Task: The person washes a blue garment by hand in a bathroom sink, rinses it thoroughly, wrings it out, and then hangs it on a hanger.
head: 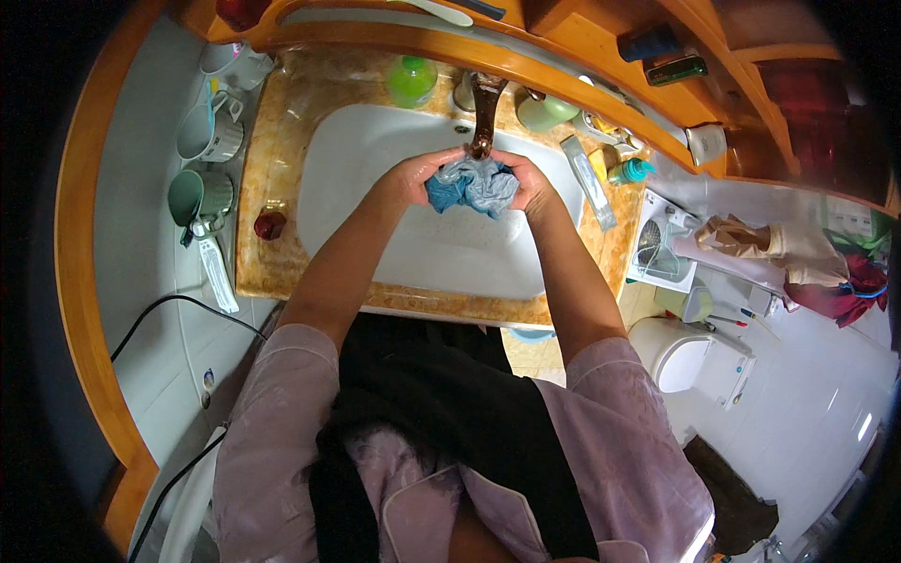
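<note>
A bunched cloth (473, 184), grey-blue and darker blue, is held between my two hands just below the spout of a dark bronze-coloured faucet (486, 116). My left hand (424, 176) grips its left side, and my right hand (523, 180) grips its right side. Both hands are over a white washbasin (422, 250) set in a tan stone-patterned countertop (394, 292). The fingertips reach close to the spout on either side. The palms and the underside of the cloth are partly hidden.
A green bottle (412, 82) stands behind the basin, and a teal pump bottle (631, 171) at the right. A dark red object (269, 225) sits on the left counter. Cups (211, 134) line the left wall. A wooden cabinet shelf (422, 43) overhangs the back. A toilet (686, 359) is at the right.
</note>
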`<state>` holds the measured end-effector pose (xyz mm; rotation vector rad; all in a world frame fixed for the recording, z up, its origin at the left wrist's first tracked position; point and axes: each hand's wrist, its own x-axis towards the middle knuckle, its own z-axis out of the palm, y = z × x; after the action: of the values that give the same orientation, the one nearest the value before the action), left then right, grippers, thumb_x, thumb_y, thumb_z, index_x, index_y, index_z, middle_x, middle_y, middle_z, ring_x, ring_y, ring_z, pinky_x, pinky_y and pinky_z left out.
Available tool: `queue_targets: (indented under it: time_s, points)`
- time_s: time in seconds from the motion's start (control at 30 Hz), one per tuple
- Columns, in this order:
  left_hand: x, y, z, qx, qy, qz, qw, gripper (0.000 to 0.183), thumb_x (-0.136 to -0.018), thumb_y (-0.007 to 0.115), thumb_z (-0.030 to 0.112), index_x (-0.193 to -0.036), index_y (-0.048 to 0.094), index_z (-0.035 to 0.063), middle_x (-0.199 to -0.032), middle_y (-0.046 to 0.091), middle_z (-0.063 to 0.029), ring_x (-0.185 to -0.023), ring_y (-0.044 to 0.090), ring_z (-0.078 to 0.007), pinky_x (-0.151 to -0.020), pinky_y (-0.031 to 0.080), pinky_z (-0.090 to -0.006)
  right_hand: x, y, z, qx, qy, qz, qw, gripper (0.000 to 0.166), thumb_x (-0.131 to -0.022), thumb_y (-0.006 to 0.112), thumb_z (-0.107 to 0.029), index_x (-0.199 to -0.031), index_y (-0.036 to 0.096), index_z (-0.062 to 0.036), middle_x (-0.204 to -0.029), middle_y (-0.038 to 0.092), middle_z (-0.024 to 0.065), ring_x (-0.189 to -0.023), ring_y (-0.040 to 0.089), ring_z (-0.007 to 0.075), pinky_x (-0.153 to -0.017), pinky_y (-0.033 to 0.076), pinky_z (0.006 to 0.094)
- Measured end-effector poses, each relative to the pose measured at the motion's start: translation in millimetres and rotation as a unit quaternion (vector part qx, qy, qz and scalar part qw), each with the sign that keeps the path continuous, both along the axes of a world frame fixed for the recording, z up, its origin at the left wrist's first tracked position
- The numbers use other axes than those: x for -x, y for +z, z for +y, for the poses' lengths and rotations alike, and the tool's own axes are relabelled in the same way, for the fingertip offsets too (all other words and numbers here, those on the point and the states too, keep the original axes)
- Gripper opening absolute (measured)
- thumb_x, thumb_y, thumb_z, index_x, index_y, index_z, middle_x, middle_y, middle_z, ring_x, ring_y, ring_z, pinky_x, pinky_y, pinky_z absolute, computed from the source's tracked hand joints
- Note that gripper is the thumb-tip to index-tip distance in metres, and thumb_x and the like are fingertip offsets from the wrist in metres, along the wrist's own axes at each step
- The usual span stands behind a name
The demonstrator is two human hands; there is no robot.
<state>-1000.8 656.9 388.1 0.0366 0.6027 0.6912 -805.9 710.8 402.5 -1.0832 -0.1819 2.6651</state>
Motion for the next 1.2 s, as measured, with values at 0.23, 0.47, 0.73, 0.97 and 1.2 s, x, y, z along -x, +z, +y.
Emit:
queue_targets:
  time_s: [0.23,0.47,0.73,0.97,1.2]
  points:
    - [3,25,0,-0.043,0.174,-0.121,0.976,0.029,-0.087,0.052,0.022,-0.109,0.056,0.0042,-0.106,0.061,-0.0099,-0.096,0.059,-0.0245,-0.090,0.044,-0.0403,-7,8,-16,0.089,-0.147,-0.063,0.983,0.043,-0.084,0.056,-0.032,-0.110,0.051,0.0026,-0.108,0.059,0.0162,-0.099,0.058,0.0292,-0.089,0.046,0.0413]
    - [24,31,-3,-0.055,0.157,-0.053,0.985,0.033,-0.090,0.049,0.027,-0.116,0.052,0.0060,-0.109,0.059,-0.0097,-0.098,0.058,-0.0243,-0.088,0.046,-0.0400,-23,-7,-20,-0.060,-0.040,-0.075,0.995,0.026,-0.078,0.060,-0.008,-0.100,0.058,0.0038,-0.096,0.063,0.0133,-0.087,0.063,0.0219,-0.081,0.050,0.0355]
    - [40,50,0,-0.101,0.092,0.260,0.956,0.035,-0.078,0.064,0.023,-0.108,0.055,0.0064,-0.100,0.061,-0.0092,-0.090,0.060,-0.0223,-0.079,0.050,-0.0374,-24,8,-9,-0.161,-0.090,-0.189,0.964,0.020,-0.077,0.064,-0.012,-0.094,0.062,-0.0021,-0.081,0.061,0.0063,-0.069,0.058,0.0177,-0.060,0.048,0.0294]
    - [54,49,12,-0.343,-0.026,0.736,0.583,0.038,-0.071,0.062,0.023,-0.099,0.057,-0.0027,-0.092,0.061,-0.0191,-0.083,0.061,-0.0316,-0.073,0.048,-0.0377,-39,-3,-10,-0.254,0.019,-0.300,0.919,0.018,-0.075,0.065,-0.012,-0.092,0.061,-0.0096,-0.072,0.055,0.0021,-0.049,0.041,0.0102,-0.040,0.030,0.0207]
    - [47,60,17,-0.153,0.015,0.703,0.695,0.050,-0.080,0.054,0.040,-0.107,0.057,-0.0025,-0.104,0.060,-0.0180,-0.096,0.057,-0.0268,-0.083,0.043,-0.0345,-29,23,-11,-0.224,-0.107,-0.284,0.926,0.010,-0.080,0.062,-0.017,-0.083,0.055,-0.0109,-0.065,0.051,-0.0007,-0.041,0.038,0.0094,-0.034,0.028,0.0193]
